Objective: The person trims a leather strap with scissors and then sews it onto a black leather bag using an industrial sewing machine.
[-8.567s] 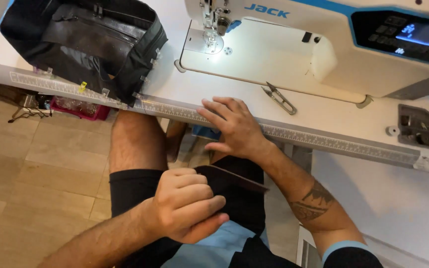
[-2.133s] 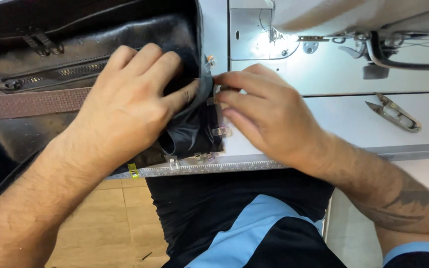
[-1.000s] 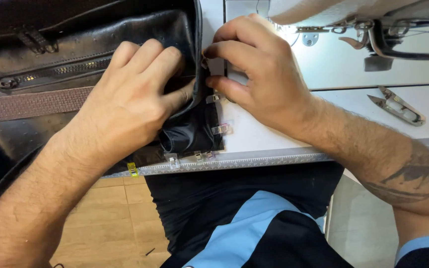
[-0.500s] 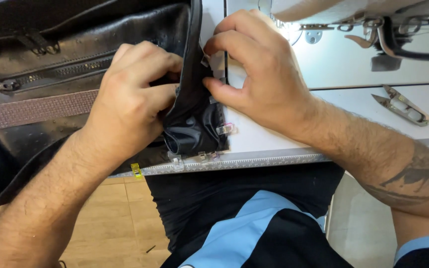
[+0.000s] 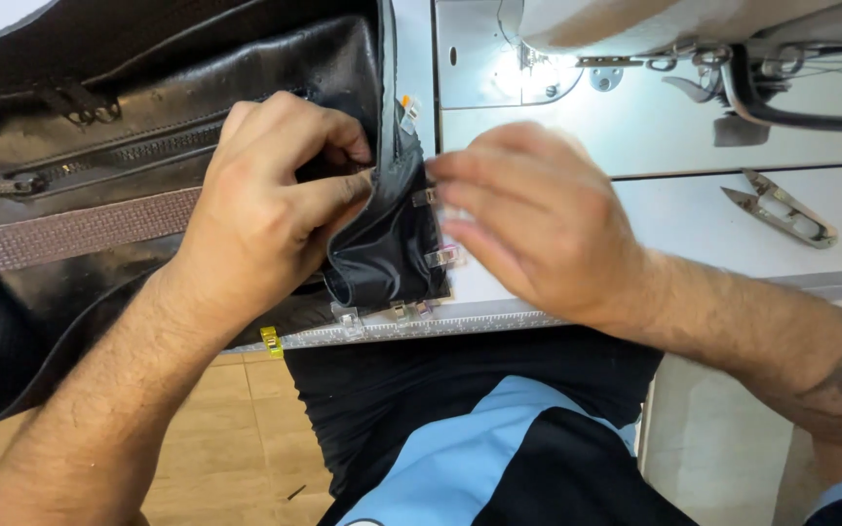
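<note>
Pinching the black bag's [image 5: 148, 136] folded edge, the left hand [image 5: 265, 205] grips tight at the table's near left. Right hand [image 5: 538, 219], blurred, fingers curled beside that edge; grip unclear. One thread snips [image 5: 782, 209] lies far right, one yellow clip [image 5: 271, 340] near.

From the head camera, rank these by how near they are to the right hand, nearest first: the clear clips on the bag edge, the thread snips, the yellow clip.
1. Clear clips: on the black bag edge, right at the right hand's fingertips.
2. Thread snips: on the white table, off to the hand's right.
3. Yellow clip: at the table's front edge, beyond the left wrist.
</note>
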